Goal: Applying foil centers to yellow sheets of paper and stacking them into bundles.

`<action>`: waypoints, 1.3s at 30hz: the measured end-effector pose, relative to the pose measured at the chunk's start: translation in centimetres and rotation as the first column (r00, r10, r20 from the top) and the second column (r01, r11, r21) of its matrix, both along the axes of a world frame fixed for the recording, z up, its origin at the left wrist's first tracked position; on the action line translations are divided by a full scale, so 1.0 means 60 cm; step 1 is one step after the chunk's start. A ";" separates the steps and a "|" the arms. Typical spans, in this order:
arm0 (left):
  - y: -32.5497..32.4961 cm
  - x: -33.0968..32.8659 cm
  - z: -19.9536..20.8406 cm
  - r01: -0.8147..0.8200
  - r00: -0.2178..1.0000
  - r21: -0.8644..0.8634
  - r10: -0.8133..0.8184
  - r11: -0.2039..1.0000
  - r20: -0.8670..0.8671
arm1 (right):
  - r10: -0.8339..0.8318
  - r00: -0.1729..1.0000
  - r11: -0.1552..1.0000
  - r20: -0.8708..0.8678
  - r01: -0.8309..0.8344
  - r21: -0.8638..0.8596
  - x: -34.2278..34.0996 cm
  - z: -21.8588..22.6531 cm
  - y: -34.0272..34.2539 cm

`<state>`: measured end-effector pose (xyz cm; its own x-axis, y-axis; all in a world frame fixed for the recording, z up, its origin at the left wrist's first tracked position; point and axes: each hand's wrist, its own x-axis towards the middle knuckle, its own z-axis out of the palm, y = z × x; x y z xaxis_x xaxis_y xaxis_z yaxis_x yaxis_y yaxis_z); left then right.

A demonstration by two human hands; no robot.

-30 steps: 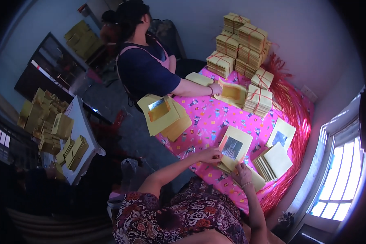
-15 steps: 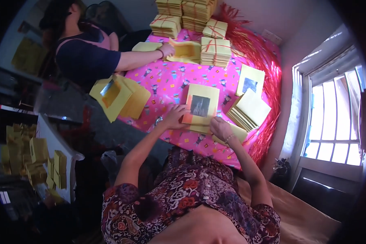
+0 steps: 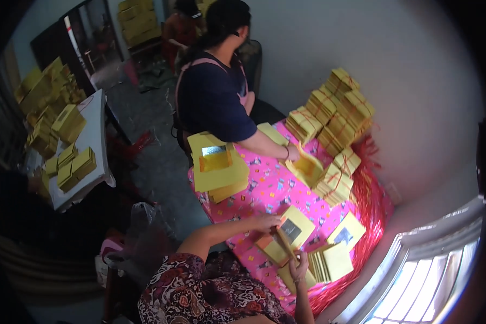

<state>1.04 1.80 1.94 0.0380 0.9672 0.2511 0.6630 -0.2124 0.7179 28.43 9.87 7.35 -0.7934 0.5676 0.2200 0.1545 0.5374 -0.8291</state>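
Note:
On the pink patterned table cover lies a yellow paper envelope [image 3: 298, 221] with a dark rectangular window. Across its near side runs a narrow tan strip [image 3: 285, 243], seen edge-on, which looks like an upturned paper edge. My left hand [image 3: 267, 222] pinches the strip's upper end, beside an orange patch. My right hand [image 3: 298, 267] closes around its lower end. Close to the right hand leans a fanned stack of yellow envelopes [image 3: 337, 262], and beyond it lies another envelope [image 3: 349, 227] with a shiny window. More yellow paper [image 3: 291, 281] lies partly under my right hand.
A co-worker [image 3: 210, 97] sits across at the left, one hand [image 3: 292, 152] on an open yellow envelope [image 3: 308, 167]. Bundles tied with red string [image 3: 335, 124] stand at the far end. Red plastic strands [image 3: 370, 232] line the right edge. A white table [image 3: 100, 129] holds more bundles.
My view has swung to the left, bringing another person and the doorway into sight. A tan strip now stands between my hands, and my right hand has drawn nearer the stack.

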 end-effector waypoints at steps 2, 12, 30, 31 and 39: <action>-0.005 -0.013 -0.013 -0.004 0.999 0.066 0.002 0.998 0.036 | -0.043 0.999 0.998 -0.032 0.042 -0.037 -0.016 -0.014 -0.007; 0.020 0.009 -0.010 0.015 0.993 0.201 -0.039 0.979 0.115 | -0.186 0.983 0.977 0.002 0.184 0.110 -0.017 -0.047 0.004; 0.001 0.005 -0.012 -0.074 0.995 0.164 0.063 0.984 0.072 | -0.196 0.980 0.961 0.020 0.188 0.201 -0.026 -0.076 0.037; 0.002 0.009 -0.014 -0.072 0.997 0.171 0.072 0.983 0.007 | -0.207 0.978 0.961 0.035 0.197 0.196 -0.021 -0.079 0.036; 0.028 0.022 -0.085 0.037 0.992 0.257 -0.066 0.966 0.106 | -0.228 0.971 0.957 0.066 0.211 0.199 -0.002 -0.072 0.015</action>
